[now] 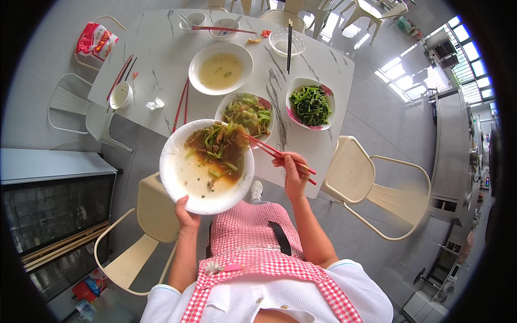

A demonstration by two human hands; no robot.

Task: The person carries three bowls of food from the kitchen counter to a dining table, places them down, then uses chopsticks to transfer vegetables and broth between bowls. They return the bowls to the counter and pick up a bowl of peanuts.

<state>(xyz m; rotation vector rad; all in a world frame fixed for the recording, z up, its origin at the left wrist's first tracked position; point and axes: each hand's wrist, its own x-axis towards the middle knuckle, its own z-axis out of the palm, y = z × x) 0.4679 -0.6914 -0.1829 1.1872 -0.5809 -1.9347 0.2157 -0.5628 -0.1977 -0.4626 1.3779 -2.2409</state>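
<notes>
My left hand (187, 217) grips the near rim of a white bowl (177, 177), which is held over the table's near edge. Celery-like vegetables (216, 141) in brown sauce lie along its far side. In my right hand (294, 171) is a pair of red chopsticks (264, 147), their tips at the vegetables by the bowl's far right rim. Just beyond, partly hidden by the held bowl, a pink-patterned serving bowl (271, 109) on the table contains similar cooked celery (248, 113).
A marble-patterned table (161, 56) bears a bowl of pale soup (220, 70), a bowl of greens (310, 104), small bowls (121, 96), black chopsticks (289, 46) and crumpled tissue (155, 103). Cream metal chairs (349, 169) (155, 206) stand on both sides. A glass-fronted cabinet (56, 210) is at left.
</notes>
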